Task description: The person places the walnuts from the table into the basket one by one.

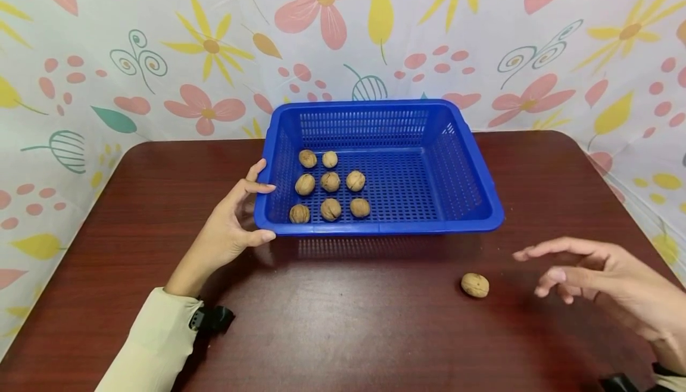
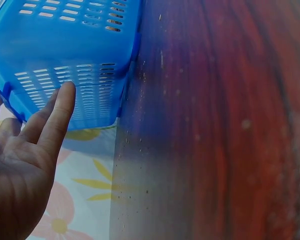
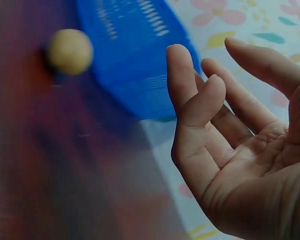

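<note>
A blue plastic basket with slotted sides stands on the table. Several walnuts lie loosely in rows in its left half. My left hand rests at the basket's left end, thumb by the front corner and index fingertip at the rim. In the left wrist view, two fingers of it extend alongside the basket's outer wall. One lone walnut lies on the table, in front of the basket's right end. To its right hovers my right hand, fingers loosely bent and holding nothing; the walnut is apart from them.
The dark reddish-brown wooden table has rounded back corners. Behind it hangs a white cloth printed with flowers and leaves, close to the basket's far side. A black strap is around the left wrist over a pale sleeve.
</note>
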Motion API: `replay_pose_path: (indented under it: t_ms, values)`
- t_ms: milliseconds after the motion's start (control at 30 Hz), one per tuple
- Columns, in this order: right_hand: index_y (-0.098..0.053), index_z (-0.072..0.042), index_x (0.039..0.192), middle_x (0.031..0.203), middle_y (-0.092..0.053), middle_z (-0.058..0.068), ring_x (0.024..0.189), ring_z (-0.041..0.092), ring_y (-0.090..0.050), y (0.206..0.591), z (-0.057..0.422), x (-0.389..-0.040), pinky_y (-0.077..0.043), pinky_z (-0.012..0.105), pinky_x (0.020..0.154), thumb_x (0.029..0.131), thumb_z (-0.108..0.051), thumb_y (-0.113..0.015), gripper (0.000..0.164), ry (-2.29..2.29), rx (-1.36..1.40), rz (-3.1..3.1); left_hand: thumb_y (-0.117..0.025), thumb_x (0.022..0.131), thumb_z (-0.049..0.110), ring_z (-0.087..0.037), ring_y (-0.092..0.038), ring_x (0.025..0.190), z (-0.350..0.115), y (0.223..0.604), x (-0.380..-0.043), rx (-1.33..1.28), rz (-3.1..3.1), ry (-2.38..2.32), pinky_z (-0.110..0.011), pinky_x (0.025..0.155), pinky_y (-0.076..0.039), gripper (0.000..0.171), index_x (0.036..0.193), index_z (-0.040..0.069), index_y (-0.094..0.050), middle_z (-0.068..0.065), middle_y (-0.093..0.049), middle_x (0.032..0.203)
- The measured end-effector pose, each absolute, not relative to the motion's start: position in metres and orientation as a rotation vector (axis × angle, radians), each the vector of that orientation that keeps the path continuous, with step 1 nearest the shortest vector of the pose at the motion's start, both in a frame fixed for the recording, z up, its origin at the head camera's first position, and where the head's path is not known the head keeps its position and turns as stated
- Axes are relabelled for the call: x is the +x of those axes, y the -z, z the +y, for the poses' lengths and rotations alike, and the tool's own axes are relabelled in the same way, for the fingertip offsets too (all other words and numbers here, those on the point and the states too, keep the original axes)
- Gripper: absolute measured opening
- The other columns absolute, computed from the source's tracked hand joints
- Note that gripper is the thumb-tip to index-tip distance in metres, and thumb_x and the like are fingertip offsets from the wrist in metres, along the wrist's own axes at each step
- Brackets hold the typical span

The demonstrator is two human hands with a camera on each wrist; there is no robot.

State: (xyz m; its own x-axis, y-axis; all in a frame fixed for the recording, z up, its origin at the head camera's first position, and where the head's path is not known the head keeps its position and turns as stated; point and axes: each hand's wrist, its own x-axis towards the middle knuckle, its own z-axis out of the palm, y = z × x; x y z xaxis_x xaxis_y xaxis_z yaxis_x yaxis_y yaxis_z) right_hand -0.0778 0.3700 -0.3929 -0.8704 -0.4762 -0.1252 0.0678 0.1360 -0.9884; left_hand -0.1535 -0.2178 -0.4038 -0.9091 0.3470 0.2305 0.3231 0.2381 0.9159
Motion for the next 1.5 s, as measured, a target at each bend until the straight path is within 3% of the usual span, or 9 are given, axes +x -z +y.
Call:
replay_pose_path:
  t_ms: [233,400,567,667,800,967,1200,1500]
  values:
    - [-0.05,0.004,0.149,0.149,-0.063,0.008,0.108,0.026,-0.074,0.414,0.354,-0.071,-0.059,0.04,0.071,0.104,0.017,-0.034,0.049,1.759,-0.495,1.841,-0.087,0.085,0.005,-0.024,-0.063,0.124,-0.217,0.404,-0.154,0.674,2.45,-1.812,-0.02,0.097,-0.055,0.065,0.141,0.003,-0.053,0.006,-0.017,0.177]
    - [-0.049,-0.004,0.153,0.148,-0.064,0.004,0.113,0.023,-0.072,0.421,0.342,-0.071,-0.061,0.04,0.076,0.104,0.012,-0.038,0.053,1.692,-0.439,1.812,-0.087,0.085,0.007,-0.03,-0.062,0.126,-0.217,0.403,-0.154,0.682,2.447,-1.811,-0.02,0.098,-0.055,0.065,0.141,0.003,-0.053,0.006,-0.016,0.177]
    - [-0.05,-0.002,0.152,0.148,-0.064,0.001,0.111,0.023,-0.074,0.425,0.329,-0.073,-0.062,0.04,0.073,0.104,0.012,-0.042,0.05,1.689,-0.465,1.827,-0.087,0.086,0.009,-0.019,-0.064,0.123,-0.216,0.402,-0.155,0.689,2.439,-1.816,-0.02,0.098,-0.055,0.065,0.141,0.002,-0.053,0.006,-0.016,0.177]
    - [-0.049,0.001,0.152,0.139,-0.07,0.009,0.11,0.024,-0.074,0.427,0.323,-0.075,-0.062,0.038,0.073,0.103,0.014,-0.043,0.051,1.703,-0.496,1.789,-0.087,0.085,0.009,-0.015,-0.064,0.122,-0.216,0.402,-0.155,0.692,2.439,-1.816,-0.02,0.098,-0.055,0.065,0.141,0.002,-0.053,0.005,-0.016,0.177]
    - [-0.046,0.002,0.153,0.128,-0.074,0.015,0.109,0.024,-0.074,0.428,0.317,-0.08,-0.063,0.037,0.078,0.103,0.014,-0.042,0.052,1.723,-0.516,1.671,-0.087,0.085,0.008,-0.017,-0.063,0.122,-0.217,0.403,-0.155,0.69,2.446,-1.812,-0.02,0.098,-0.055,0.066,0.141,0.003,-0.053,0.006,-0.017,0.177]
    - [-0.051,0.004,0.148,0.122,-0.075,0.012,0.1,0.022,-0.076,0.429,0.307,-0.084,-0.064,0.038,0.081,0.104,0.011,-0.046,0.045,1.706,-0.497,1.67,-0.088,0.085,0.009,-0.016,-0.063,0.122,-0.218,0.404,-0.154,0.684,2.45,-1.812,-0.02,0.097,-0.055,0.066,0.141,0.003,-0.053,0.006,-0.017,0.177]
    - [-0.058,0.004,0.14,0.115,-0.075,0.01,0.092,0.023,-0.077,0.433,0.3,-0.084,-0.064,0.037,0.077,0.102,0.012,-0.049,0.04,1.694,-0.508,1.766,-0.088,0.085,0.009,-0.016,-0.063,0.123,-0.218,0.405,-0.155,0.688,2.445,-1.818,-0.02,0.097,-0.055,0.066,0.141,0.003,-0.053,0.005,-0.017,0.176]
    - [-0.058,0.004,0.14,0.105,-0.076,0.017,0.089,0.028,-0.077,0.42,0.3,-0.082,-0.062,0.037,0.072,0.103,0.01,-0.048,0.038,1.641,-0.51,1.791,-0.087,0.085,0.008,-0.015,-0.064,0.122,-0.217,0.404,-0.154,0.678,2.45,-1.809,-0.02,0.097,-0.056,0.066,0.141,0.003,-0.053,0.006,-0.017,0.176]
